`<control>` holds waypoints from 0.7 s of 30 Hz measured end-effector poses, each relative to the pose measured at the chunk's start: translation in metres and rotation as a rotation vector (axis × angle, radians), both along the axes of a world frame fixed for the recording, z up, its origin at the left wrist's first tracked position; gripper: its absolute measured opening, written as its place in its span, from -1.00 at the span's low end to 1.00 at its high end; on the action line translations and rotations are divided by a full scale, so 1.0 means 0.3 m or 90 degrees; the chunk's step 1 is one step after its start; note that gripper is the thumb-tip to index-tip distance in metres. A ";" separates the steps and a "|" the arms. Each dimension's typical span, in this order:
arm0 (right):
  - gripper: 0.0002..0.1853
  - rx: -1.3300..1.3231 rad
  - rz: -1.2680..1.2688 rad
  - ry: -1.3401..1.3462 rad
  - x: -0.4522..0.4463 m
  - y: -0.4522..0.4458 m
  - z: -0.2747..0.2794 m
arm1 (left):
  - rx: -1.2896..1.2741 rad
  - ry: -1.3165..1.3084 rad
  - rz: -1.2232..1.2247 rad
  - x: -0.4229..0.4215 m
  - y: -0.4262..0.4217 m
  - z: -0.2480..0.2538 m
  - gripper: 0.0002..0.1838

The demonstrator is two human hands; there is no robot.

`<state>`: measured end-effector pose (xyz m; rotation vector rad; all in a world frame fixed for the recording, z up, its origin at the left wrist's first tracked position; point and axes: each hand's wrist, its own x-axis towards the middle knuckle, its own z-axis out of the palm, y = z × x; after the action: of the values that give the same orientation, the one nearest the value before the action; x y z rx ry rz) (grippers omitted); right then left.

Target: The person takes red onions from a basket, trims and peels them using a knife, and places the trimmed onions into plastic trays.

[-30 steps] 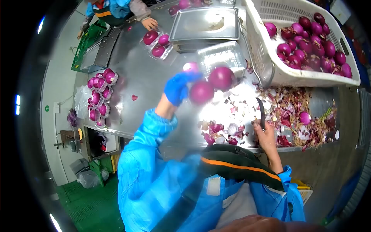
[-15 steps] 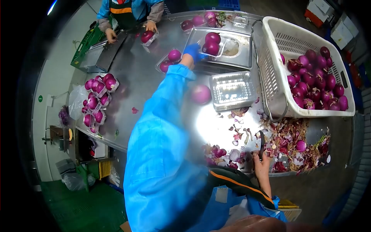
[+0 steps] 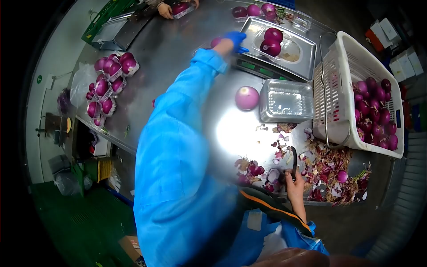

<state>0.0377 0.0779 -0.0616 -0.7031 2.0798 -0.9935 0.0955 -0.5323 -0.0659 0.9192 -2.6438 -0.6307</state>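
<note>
My left hand (image 3: 234, 42), in a blue glove, is by the near left edge of the weighing scale (image 3: 304, 66), its fingers apart and nothing in them. On the scale's metal pan sits a clear tray with two red onions (image 3: 270, 47). Behind my left wrist another purple onion (image 3: 215, 42) shows in part. My bare right hand (image 3: 295, 187) is closed around a dark curved knife (image 3: 294, 156), whose blade points away from me above the trimmings. Between my hands lie one pale-topped onion (image 3: 247, 98) and a stack of clear plastic trays (image 3: 287, 102).
At right stands a white basket (image 3: 331, 84) with many red onions and a wire handle. Onion skins and roots (image 3: 331, 171) cover the near right table. Packed onion trays (image 3: 106, 84) are piled at left. A co-worker's hand (image 3: 165, 10) holds an onion tray at the far edge.
My left hand has let go of the onion tray, which now rests on the scale, and has drawn left of it. My right hand still holds the knife. The whole view has shifted.
</note>
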 end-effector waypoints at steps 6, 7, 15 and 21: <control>-0.84 -0.051 -0.054 -0.031 0.069 -0.044 -0.011 | 0.016 0.032 -0.125 -0.191 0.011 -0.096 -0.38; -0.84 -0.045 -0.053 -0.030 0.074 -0.044 -0.017 | -0.063 -0.031 -0.119 -0.207 0.036 -0.090 -0.40; -0.80 -0.022 -0.043 -0.004 0.110 -0.131 0.029 | 0.051 0.108 -0.139 -0.140 0.055 -0.075 -0.75; -0.80 0.046 -0.045 -0.040 0.096 -0.163 0.004 | 0.294 0.365 0.191 0.090 -0.186 -0.037 -0.78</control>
<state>0.0664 0.0291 -0.0604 -0.5582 2.0868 -0.9628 0.1225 -0.5882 -0.0771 1.0298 -1.8440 -1.2357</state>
